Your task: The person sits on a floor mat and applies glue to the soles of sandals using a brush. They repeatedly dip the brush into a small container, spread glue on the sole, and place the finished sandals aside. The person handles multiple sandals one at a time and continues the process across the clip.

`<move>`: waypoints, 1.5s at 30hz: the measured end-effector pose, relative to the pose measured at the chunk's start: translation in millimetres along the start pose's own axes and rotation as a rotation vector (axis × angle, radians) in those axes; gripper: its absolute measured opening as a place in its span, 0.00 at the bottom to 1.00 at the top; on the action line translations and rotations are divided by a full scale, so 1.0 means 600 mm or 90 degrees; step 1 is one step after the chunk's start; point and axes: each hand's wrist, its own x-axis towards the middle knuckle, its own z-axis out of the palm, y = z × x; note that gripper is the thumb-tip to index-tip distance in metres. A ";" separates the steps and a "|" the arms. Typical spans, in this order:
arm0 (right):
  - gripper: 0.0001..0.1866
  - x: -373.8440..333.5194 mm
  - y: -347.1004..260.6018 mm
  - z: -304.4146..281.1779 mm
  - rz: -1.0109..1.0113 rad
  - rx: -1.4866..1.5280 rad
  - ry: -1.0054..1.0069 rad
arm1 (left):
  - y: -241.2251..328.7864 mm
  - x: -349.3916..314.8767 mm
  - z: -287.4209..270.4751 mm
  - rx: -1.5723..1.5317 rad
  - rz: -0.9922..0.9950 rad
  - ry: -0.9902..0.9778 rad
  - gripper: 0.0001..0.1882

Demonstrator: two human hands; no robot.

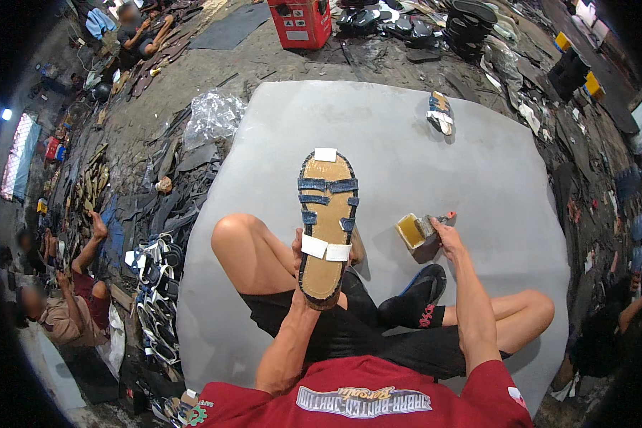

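My left hand [297, 250] grips the underside of a sandal piece [328, 207], holding it upright above my lap. Its tan face with a black edge is turned to me, and dark blue strap ends and white tabs are folded onto it. The sandal covers most of that hand's palm. In my right hand [446, 239] is a brush [428, 225], fingers closed around its handle. The brush's head rests at the opening of a small container [409, 232] of yellow, glue-like liquid.
I sit on a grey sheet [378, 164]. Another sandal piece [440, 114] lies at its far right. Beyond are a red box [299, 25], dark footwear [471, 25] and clear plastic [214, 118]. Sandals [157, 299] pile at left, near a seated person [78, 307].
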 end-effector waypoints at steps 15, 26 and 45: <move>0.34 -0.392 -0.288 0.237 -0.375 -0.161 -0.279 | -0.029 0.036 0.070 0.226 0.151 0.085 0.32; 0.34 -0.409 -0.238 0.232 -0.204 0.234 0.008 | -0.129 0.095 0.010 0.394 0.094 0.156 0.19; 0.44 -0.275 -0.278 0.106 -0.145 0.332 0.218 | -0.284 0.325 0.063 0.414 -0.075 0.176 0.28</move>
